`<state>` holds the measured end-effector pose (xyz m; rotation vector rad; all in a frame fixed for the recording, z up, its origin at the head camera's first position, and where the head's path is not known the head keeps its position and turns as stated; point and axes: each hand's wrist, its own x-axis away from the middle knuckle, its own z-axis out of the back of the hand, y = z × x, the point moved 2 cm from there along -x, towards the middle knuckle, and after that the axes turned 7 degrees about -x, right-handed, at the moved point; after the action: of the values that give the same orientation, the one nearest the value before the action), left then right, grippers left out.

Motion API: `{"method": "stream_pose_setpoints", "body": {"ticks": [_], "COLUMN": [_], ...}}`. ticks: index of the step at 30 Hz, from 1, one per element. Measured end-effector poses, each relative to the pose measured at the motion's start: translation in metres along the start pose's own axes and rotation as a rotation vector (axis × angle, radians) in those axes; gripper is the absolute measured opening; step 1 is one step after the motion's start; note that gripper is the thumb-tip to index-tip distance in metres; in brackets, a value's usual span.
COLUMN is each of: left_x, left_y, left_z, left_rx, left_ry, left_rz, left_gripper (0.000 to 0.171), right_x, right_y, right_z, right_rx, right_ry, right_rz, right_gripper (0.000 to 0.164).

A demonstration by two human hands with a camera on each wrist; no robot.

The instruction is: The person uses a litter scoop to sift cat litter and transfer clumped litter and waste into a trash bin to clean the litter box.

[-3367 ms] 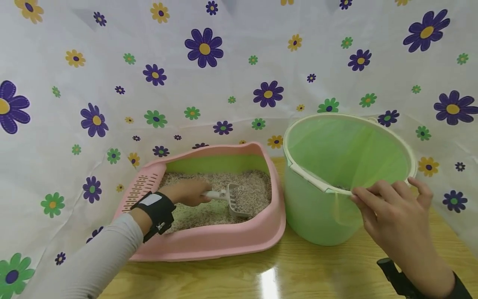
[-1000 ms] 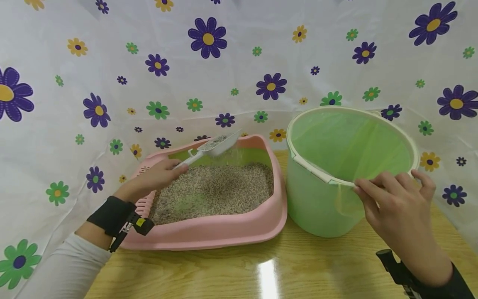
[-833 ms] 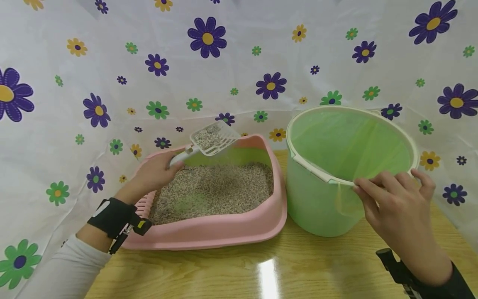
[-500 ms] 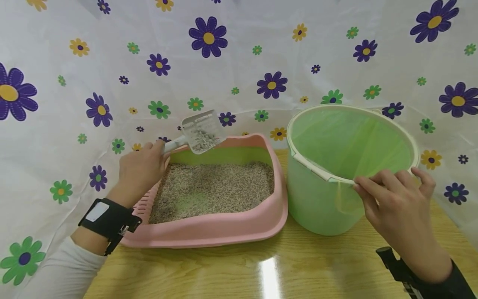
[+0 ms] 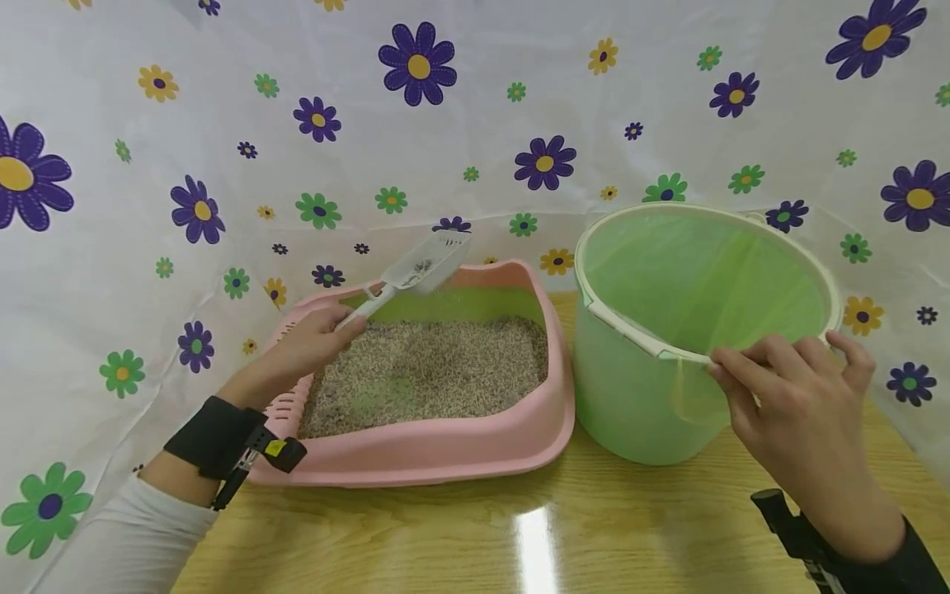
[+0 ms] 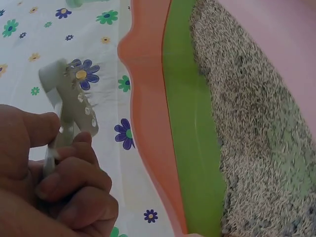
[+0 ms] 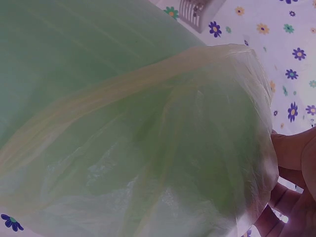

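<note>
My left hand (image 5: 304, 342) grips the handle of a white slotted litter scoop (image 5: 426, 266), raised over the back of a pink litter box (image 5: 430, 452). A few grey clumps lie in the scoop, with faint dust beneath it. Grainy litter (image 5: 475, 363) covers most of the box floor; a green patch (image 5: 382, 398) shows through. To the right, my right hand (image 5: 797, 404) pinches the front rim of a pale green bucket (image 5: 631, 396). A thin, yellowish see-through bag (image 7: 148, 168) lines it and folds over the rim by those fingers.
Box and bucket stand side by side on a wood-grain table (image 5: 416, 536). Behind them hangs a white flower-print sheet (image 5: 475, 124). The bucket's cream handle (image 5: 627, 330) lies along its front rim. A slotted ledge (image 5: 285, 408) forms the box's left end.
The scoop has come up out of the litter and rocked from side to side above the box. It carries much less litter now. My right hand keeps its place on the bucket rim.
</note>
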<state>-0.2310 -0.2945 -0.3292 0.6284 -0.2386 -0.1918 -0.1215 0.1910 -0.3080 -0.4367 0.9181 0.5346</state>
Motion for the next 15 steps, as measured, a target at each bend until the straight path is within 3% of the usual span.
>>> {"method": "stream_pose_setpoints", "body": {"ticks": [2, 7, 9, 12, 15], "left_x": [0.0, 0.005, 0.008, 0.01, 0.01], "left_y": [0.003, 0.012, 0.015, 0.016, 0.015], "left_z": [0.0, 0.002, 0.003, 0.004, 0.003], "left_rx": [-0.133, -0.585, -0.687, -0.726, -0.681], "left_ry": [0.075, 0.322, 0.382, 0.42, 0.405], "left_rz": [-0.031, -0.046, -0.047, -0.05, -0.042], "left_gripper": [0.033, 0.028, 0.025, 0.023, 0.025], "right_x": [0.0, -0.002, -0.003, -0.003, -0.004], "right_y": [0.001, 0.002, 0.002, 0.003, 0.004], "right_z": [0.001, 0.003, 0.004, 0.004, 0.005], "right_rx": [0.003, 0.01, 0.01, 0.006, 0.007], "right_ry": [-0.002, -0.005, -0.005, -0.009, -0.011], "right_rz": [-0.001, 0.007, 0.009, 0.011, 0.012], "right_gripper": [0.061, 0.06, 0.06, 0.061, 0.061]}}
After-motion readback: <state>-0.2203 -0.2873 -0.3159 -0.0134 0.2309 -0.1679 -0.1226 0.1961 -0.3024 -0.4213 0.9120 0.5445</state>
